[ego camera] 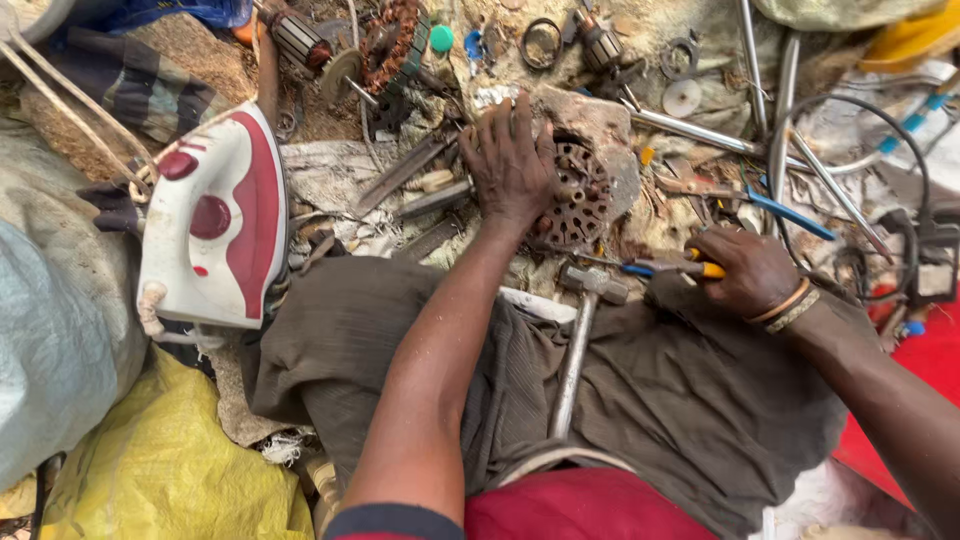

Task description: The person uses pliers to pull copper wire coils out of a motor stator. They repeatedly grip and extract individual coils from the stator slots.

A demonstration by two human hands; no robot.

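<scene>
A rusty round perforated metal motor core (pixel 578 198) was pressed flat on a stone by the left hand (pixel 512 165), fingers spread across its edge. An orange-and-blue-handled tool (pixel 672 267) was grasped in the clenched right hand (pixel 752 272). 1 steel hammer (pixel 578 345) lay across the lap, beside a white-and-red clothes iron (pixel 215 225).

The work area was bare, sandy ground (pixel 180 45) under even daylight, with no walls, windows or furniture in view. A crumpled yellow plastic sheet (pixel 170 470) and a pale grey woven sack (pixel 50 350) covered the ground at the left, and a red mat (pixel 925 370) lay at the right. Rusty metal scrap littered the dirt at the top.
</scene>
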